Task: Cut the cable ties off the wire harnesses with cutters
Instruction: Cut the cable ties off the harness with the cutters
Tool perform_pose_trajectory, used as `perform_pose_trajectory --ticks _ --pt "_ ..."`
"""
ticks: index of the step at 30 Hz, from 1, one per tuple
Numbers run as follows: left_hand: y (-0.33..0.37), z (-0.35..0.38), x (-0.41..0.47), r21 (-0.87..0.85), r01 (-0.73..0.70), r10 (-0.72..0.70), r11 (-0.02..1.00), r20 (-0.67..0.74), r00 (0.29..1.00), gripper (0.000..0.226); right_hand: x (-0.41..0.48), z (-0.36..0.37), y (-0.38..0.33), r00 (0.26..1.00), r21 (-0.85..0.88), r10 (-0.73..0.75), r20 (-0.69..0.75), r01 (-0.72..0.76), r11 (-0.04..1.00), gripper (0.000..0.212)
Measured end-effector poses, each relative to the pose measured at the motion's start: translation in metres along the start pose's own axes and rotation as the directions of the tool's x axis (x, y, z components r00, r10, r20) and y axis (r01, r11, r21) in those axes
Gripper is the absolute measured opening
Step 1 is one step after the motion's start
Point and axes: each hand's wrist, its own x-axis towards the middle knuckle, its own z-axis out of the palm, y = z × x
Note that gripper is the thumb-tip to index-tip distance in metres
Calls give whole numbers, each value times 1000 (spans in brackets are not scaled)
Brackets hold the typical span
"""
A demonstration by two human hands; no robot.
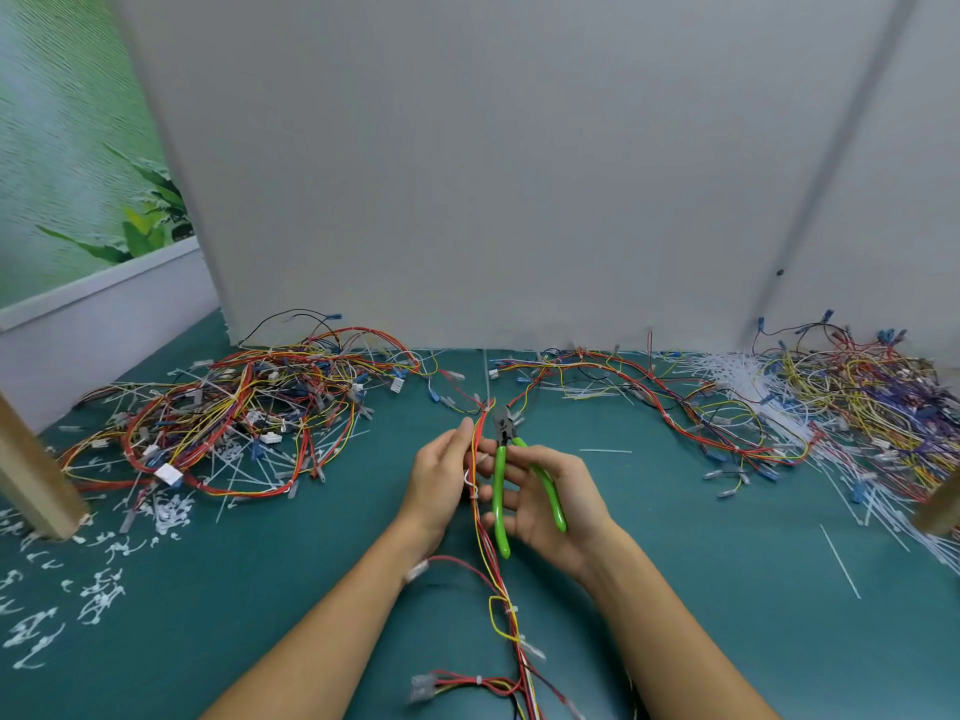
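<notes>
Teal mat (pixel 208 589) covered bench; grey partition (pixel 467 174) stood behind; wooden post (pixel 36 475) at left edge, second post (pixel 943 506) at right; leaf-print backdrop (pixel 67 148) above white ledge (pixel 104 298) far left

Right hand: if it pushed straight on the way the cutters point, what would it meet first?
Probably the wire harness just past the cutters in the right hand, above where the left hand grips it; depth is unclear.
</notes>
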Motion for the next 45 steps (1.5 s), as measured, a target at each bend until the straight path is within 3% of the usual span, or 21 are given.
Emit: perform_pose_trajectory --ticks 5,11,17,21,25,31,35,38,40,42,45 --pt "2 -3 -1 -231 75 -65 970 49 997 32 1 1 4 997 -18 61 54 -60 998 44" --pt "1 -1 -1 -222 33 -44 974 -45 998 21 2 2 4 999 -47 37 4 -37 998 46" --pt "-2 -4 5 -257 25 -46 966 -76 996 14 5 -6 0 991 29 -28 -127 32 999 42" --pt "-4 -1 5 -216 -11 -12 976 -102 995 11 7 -7 1 960 -91 -173 -219 156 984 41" --pt "-8 -1 7 -167 -35 17 985 -111 994 14 3 -5 0 953 -135 -266 -143 247 960 46" --pt "-16 -3 9 4 -101 102 995 -59 993 17 -3 1 0 973 -147 -230 26 231 962 61" --pt "-18 -3 7 117 -178 178 977 6 984 28 -2 0 -2 972 -153 -229 -41 221 963 47" --pt "-19 -3 7 154 -202 202 967 11 979 20 -1 -3 -3 963 -138 -251 -100 236 962 37" --pt "-18 -2 5 158 -200 192 967 65 979 12 0 -4 -3 957 -126 -264 -119 249 960 33" --pt "-15 0 1 138 -185 168 973 124 978 23 0 -3 -2 960 -140 -259 -110 243 960 36" --pt "-15 3 0 118 -147 137 982 91 986 26 2 -3 1 962 -160 -254 -99 237 958 32"
